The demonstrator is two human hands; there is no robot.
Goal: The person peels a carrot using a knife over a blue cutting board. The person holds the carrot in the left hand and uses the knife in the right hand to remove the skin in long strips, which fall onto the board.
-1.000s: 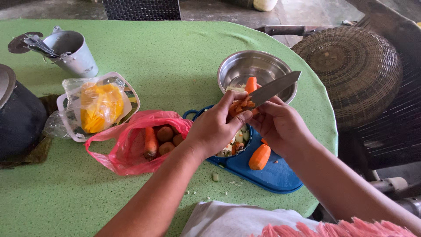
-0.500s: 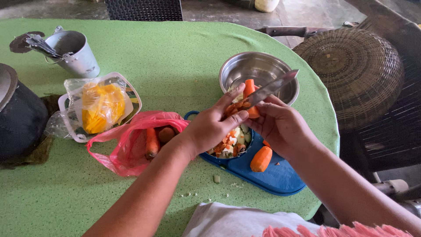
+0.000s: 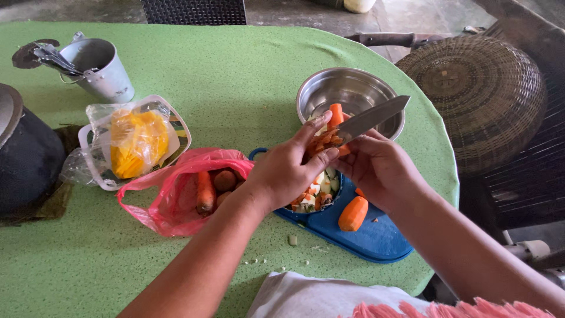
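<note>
Centrally, steel bowl (image 3: 353, 94), pink bag (image 3: 176, 194) holding carrots (image 3: 205, 191)

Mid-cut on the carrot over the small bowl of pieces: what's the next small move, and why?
Probably draw the knife a little further through the carrot so the slice drops. The left hand holds the carrot at its lower end, the right hand has the blade against it, and both sit above the bowl of cut pieces on the blue cutting board. Keep the left fingertips clear of the edge.

Left hand (image 3: 288, 171) grips carrot (image 3: 334, 118); right hand (image 3: 376, 168) presses knife (image 3: 372, 118) against it, above blue cutting board (image 3: 376, 238).
</note>
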